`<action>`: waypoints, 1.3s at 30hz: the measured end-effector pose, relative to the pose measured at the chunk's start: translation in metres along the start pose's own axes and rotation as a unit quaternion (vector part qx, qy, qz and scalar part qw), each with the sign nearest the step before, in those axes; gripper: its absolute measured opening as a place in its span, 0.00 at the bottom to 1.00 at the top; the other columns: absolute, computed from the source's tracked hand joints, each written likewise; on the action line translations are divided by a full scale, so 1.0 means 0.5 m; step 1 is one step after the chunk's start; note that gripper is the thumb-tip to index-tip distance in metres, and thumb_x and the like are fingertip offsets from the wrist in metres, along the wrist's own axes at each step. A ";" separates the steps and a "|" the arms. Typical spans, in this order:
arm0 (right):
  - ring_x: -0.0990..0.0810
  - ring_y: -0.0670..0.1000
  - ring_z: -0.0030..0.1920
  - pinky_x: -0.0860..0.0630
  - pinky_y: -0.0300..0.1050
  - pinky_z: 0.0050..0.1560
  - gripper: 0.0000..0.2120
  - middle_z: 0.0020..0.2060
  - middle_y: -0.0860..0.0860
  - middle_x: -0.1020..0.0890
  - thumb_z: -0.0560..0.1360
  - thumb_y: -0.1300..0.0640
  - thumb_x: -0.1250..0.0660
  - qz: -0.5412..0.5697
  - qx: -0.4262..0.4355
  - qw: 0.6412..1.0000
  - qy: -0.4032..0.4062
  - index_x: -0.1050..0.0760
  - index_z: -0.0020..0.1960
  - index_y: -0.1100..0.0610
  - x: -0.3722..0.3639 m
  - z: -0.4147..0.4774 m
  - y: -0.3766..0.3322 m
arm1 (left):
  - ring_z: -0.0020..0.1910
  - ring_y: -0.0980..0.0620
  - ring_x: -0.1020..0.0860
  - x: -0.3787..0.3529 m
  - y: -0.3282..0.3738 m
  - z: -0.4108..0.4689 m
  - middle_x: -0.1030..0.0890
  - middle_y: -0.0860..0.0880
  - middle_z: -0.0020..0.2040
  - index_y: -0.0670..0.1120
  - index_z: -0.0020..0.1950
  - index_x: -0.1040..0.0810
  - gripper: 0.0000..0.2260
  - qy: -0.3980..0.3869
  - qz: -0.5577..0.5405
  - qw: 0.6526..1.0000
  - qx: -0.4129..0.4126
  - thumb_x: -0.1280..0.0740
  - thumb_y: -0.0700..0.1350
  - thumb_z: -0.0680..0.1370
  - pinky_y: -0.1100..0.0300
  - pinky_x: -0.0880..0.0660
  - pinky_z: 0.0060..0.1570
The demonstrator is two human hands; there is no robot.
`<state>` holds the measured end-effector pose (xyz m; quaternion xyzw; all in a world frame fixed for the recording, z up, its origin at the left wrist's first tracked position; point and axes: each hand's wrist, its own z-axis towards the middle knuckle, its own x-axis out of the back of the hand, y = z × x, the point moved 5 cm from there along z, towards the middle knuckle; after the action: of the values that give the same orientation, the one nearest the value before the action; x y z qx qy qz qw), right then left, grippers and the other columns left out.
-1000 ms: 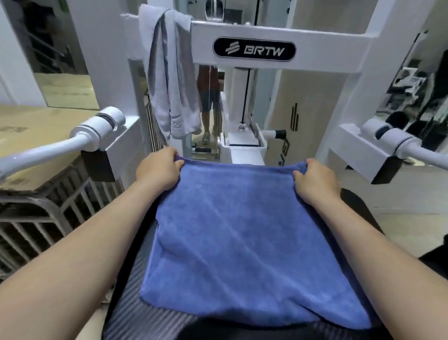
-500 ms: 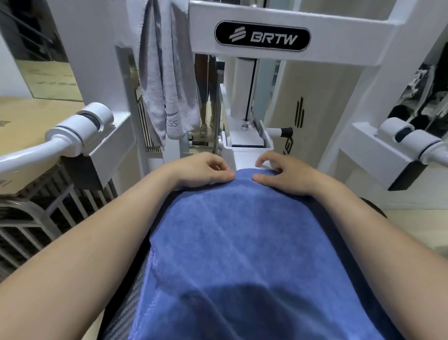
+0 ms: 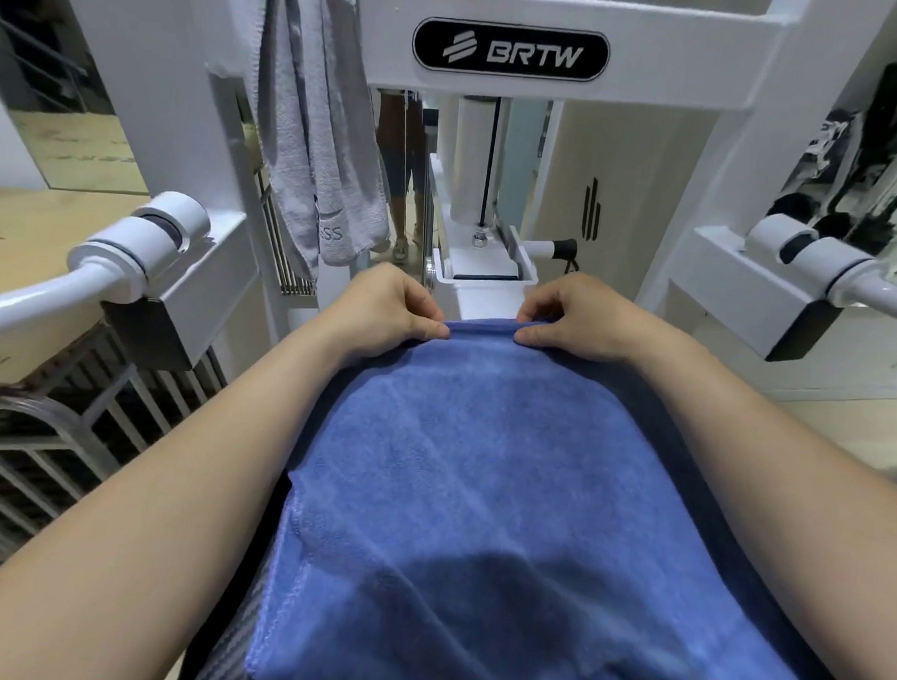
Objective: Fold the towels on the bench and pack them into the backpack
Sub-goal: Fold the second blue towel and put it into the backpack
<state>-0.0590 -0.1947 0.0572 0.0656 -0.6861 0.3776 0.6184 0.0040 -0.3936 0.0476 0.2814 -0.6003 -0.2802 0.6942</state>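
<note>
A blue towel (image 3: 482, 469) lies spread over the dark bench (image 3: 227, 654) in front of me. My left hand (image 3: 386, 311) and my right hand (image 3: 581, 320) sit close together at the towel's far edge, each pinching the hem between thumb and fingers. A grey towel (image 3: 321, 144) hangs folded over the white machine frame at the upper left, apart from both hands. No backpack is in view.
The white gym machine frame (image 3: 510, 49) rises right behind the bench. Its two white handle arms (image 3: 131, 254) (image 3: 809, 263) stick out at left and right. Metal racks (image 3: 46, 450) stand low on the left. A person's legs show in a mirror behind.
My hands slid from the towel's two far corners to the middle of its far edge and now pinch it there. The view moved closer to the machine.
</note>
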 end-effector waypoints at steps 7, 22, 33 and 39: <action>0.25 0.51 0.43 0.32 0.43 0.43 0.06 0.38 0.45 0.24 0.75 0.54 0.30 -0.102 0.054 0.993 0.015 0.28 0.45 0.51 0.024 -0.047 -0.027 | 0.39 0.55 0.27 0.044 0.043 -0.057 0.24 0.53 0.41 0.51 0.53 0.21 0.10 0.061 0.133 0.986 -0.079 0.26 0.48 0.73 0.62 0.32 0.43; 0.26 0.59 0.32 0.37 0.49 0.40 0.20 0.32 0.51 0.21 0.65 0.70 0.41 -0.175 0.121 0.807 0.551 0.33 0.53 0.53 0.233 -0.281 -0.147 | 0.48 0.41 0.26 0.197 0.237 -0.258 0.24 0.39 0.47 0.43 0.49 0.17 0.12 0.520 0.114 0.821 -0.206 0.38 0.34 0.73 0.61 0.35 0.48; 0.22 0.56 0.49 0.44 0.46 0.44 0.12 0.42 0.49 0.17 0.72 0.65 0.35 -0.137 0.093 0.970 0.176 0.20 0.47 0.49 -0.026 -0.541 -0.018 | 0.41 0.48 0.23 -0.057 0.120 -0.554 0.22 0.48 0.39 0.46 0.43 0.15 0.22 0.152 0.176 0.970 -0.069 0.41 0.27 0.62 0.59 0.29 0.44; 0.26 0.52 0.39 0.40 0.49 0.47 0.10 0.34 0.46 0.23 0.70 0.59 0.46 -0.121 0.055 0.974 0.185 0.26 0.39 0.52 -0.068 -0.640 -0.047 | 0.37 0.54 0.24 -0.089 0.125 -0.640 0.20 0.52 0.37 0.54 0.36 0.18 0.21 0.092 0.097 0.991 0.014 0.39 0.28 0.64 0.64 0.30 0.37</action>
<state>0.2172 -0.0324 0.0209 0.1110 -0.5248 0.3427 0.7712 0.3190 -0.3008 0.0242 0.2563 -0.5620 -0.1761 0.7665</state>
